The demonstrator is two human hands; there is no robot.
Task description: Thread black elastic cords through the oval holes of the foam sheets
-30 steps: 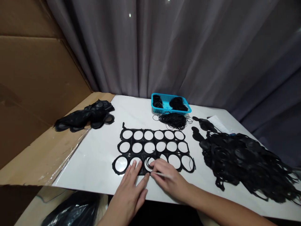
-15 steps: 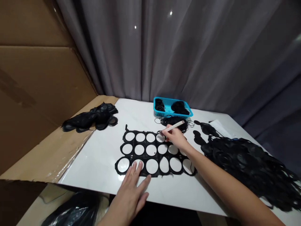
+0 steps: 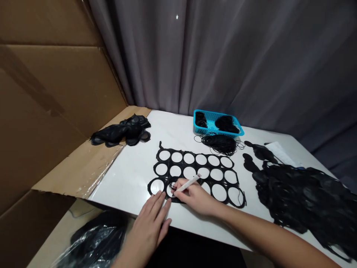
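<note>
A black sheet (image 3: 209,166) with rows of round holes lies flat on the white table, and the tabletop shows through the holes. My left hand (image 3: 152,217) rests palm down at the sheet's front left edge, fingers stretched out, fingertips close to the front row. In my right hand (image 3: 196,197) is a slim white pen-shaped tool (image 3: 192,181), held slanted like a pen. Its lower end is over the second hole of the front row, just ahead of my left fingers. Thin dark material shows around that tip; whether it is attached is unclear. My right hand covers part of the front row.
Behind the sheet lies a heap of thin black rings (image 3: 221,143), near a blue basket (image 3: 219,132) holding black bundles. A large black pile (image 3: 304,197) spreads at right, near white paper (image 3: 281,153). Black pieces (image 3: 122,131) lie at left beside a cardboard box (image 3: 55,111).
My right hand has brought the white tool from the back row forward and left to the front row, near my left hand. My left hand stays at the front edge. The camera view has shifted.
</note>
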